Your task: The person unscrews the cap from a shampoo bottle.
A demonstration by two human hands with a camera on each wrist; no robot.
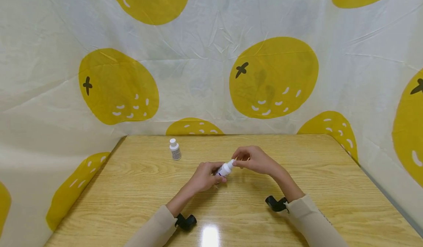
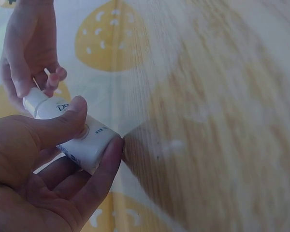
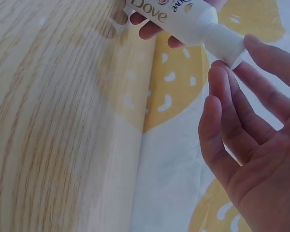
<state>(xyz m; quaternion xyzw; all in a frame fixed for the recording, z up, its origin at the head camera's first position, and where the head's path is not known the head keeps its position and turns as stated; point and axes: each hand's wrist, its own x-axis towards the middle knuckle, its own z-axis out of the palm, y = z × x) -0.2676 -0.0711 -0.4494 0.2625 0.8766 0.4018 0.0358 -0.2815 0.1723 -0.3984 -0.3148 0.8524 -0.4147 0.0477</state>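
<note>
My left hand (image 1: 202, 177) grips a small white bottle (image 1: 223, 170) around its body, tilted up toward the right, over the middle of the table. In the left wrist view the thumb lies across the labelled side of the bottle (image 2: 93, 147) and the fingers curl beneath its base. "Dove" lettering shows on the bottle (image 3: 191, 24) in the right wrist view. At the bottle's upper end, my right hand (image 1: 257, 160) pinches the white cap (image 3: 224, 44) between thumb and fingertips. The cap sits on the bottle's neck.
A second small white-capped bottle (image 1: 175, 151) with a grey label stands upright at the back left of the wooden table (image 1: 132, 195). Behind the table hangs a white cloth (image 1: 198, 74) with yellow fruit shapes. Black wrist mounts (image 1: 186, 222) sit at both sleeves.
</note>
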